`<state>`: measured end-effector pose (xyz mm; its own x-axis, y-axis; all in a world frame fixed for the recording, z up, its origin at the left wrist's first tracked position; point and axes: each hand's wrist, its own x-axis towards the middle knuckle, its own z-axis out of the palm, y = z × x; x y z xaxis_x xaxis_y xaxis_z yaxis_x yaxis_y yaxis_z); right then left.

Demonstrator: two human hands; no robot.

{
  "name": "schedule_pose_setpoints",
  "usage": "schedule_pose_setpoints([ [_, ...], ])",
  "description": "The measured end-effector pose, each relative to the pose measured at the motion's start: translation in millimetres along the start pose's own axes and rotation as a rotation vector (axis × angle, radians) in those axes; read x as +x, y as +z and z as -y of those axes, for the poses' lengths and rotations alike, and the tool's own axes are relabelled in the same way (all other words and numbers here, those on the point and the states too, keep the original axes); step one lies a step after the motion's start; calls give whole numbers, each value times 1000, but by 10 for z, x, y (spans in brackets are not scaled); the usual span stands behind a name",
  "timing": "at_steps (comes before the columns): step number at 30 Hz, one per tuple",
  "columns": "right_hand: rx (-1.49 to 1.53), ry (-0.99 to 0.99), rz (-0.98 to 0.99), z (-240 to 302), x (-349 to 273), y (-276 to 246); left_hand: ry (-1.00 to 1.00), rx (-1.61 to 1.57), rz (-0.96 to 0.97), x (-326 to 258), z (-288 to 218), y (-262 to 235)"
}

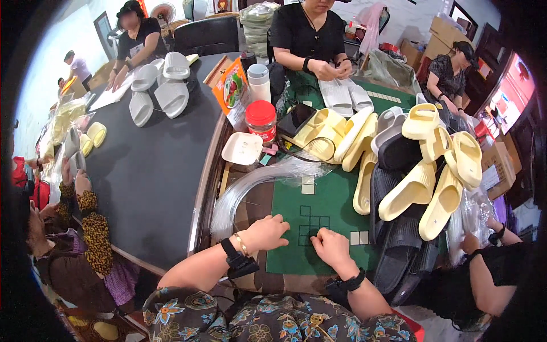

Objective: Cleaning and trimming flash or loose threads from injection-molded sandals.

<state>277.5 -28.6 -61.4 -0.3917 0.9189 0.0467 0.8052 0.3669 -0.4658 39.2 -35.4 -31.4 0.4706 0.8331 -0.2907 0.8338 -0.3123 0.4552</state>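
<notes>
My left hand [266, 232] rests low over the left edge of the green mat [285, 202], its fingers loosely bent and apart, with nothing seen in it. My right hand [333, 248] is closed at the mat's front, beside a black-lined grid of squares [313, 222]. Its fingers are curled under; a small dark spot shows at their tips, and I cannot make out whether they hold anything. Pale square patches [359, 237] lie just right of that hand. Beyond my left hand stretches a bundle of clear thin strands [239, 191].
Yellow slippers [410, 191] and black slippers [396, 256] are heaped at the right. A red-lidded jar [261, 119], a white dish [242, 148] and a phone [296, 119] stand farther back. A dark table [154, 171] lies left. Several people work around; one handles white slippers [336, 97] opposite.
</notes>
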Motion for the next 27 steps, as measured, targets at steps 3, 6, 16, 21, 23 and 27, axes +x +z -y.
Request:
schedule_pose_setpoints([
  [3,68,106,171,-19,83,-97,-15,3,6,-4,0,0],
  [6,478,230,307,-303,289,-124,5,-1,0,5,-13,-34],
  [16,1982,478,270,-763,630,-70,4,-7,4,-9,-1,-24],
  [21,1855,405,255,-698,598,-70,10,-14,-1,-18,12,-37],
  [23,1846,410,260,-705,606,-73,17,-23,0,-11,18,-43],
  [27,1834,398,257,-667,598,-84,22,-33,-16,-19,37,-23],
])
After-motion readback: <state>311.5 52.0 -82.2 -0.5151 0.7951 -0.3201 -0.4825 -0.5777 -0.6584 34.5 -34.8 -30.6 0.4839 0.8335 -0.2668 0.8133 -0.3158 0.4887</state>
